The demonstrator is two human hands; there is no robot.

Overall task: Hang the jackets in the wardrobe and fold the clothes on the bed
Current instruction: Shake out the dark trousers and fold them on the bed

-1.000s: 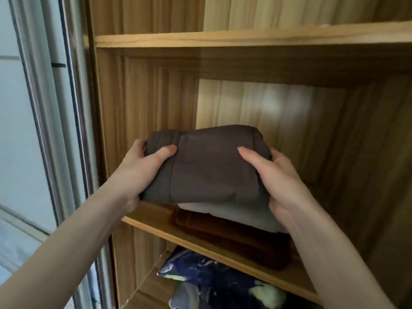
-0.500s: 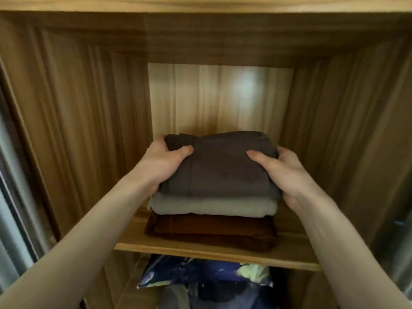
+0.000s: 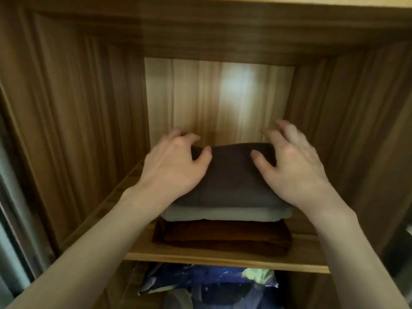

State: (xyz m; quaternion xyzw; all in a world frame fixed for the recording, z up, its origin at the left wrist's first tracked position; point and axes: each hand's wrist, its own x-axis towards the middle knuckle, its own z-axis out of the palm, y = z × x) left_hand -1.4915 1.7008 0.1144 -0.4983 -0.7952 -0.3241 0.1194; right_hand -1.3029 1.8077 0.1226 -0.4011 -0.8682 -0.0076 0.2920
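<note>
Wardrobe shelf point(image 3: 223, 256) holds three stacked folded garments point(image 3: 227, 217); hands point(image 3: 234, 166) on top.

A folded dark grey garment point(image 3: 231, 177) is laid flat on top of a stack of three on the wardrobe shelf point(image 3: 223, 257), towards its middle and set back from the front edge. Under it a folded pale grey garment point(image 3: 225, 214) is seen, and at the bottom a folded rust-brown one point(image 3: 223, 237) (its front fold lying just behind the shelf's front edge).
</note>
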